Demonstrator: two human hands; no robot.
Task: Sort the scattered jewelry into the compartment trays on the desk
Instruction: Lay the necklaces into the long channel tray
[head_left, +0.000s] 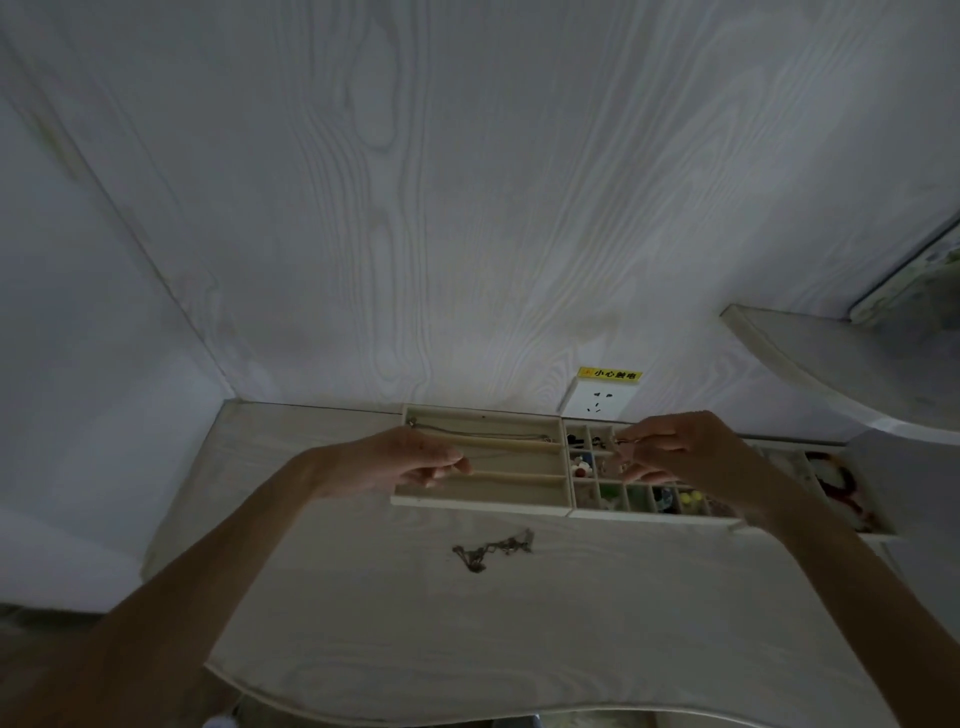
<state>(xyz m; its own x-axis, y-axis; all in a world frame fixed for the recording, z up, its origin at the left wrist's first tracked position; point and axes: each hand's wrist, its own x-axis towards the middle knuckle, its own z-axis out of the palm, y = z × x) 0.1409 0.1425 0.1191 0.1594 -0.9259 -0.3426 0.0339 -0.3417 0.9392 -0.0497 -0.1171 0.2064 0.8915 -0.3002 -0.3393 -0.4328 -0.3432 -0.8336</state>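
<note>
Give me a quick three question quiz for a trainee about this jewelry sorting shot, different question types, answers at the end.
1. True or false: the tangled chain on the desk lies inside a tray.
2. Which tray is the left hand over? A) long-slot tray B) small-compartment tray
3. Fill in: both hands stretch a thin ___ between them.

Key: 1 false; it lies on the desk before the trays. 2 A. 3 necklace chain, pinched by left hand and right hand.

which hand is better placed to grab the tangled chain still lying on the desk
Probably the left hand. The tangled dark chain lies on the white desk just below and a little right of it. The right hand sits farther away over the small-compartment tray. Both hands pinch a thin necklace.
</note>
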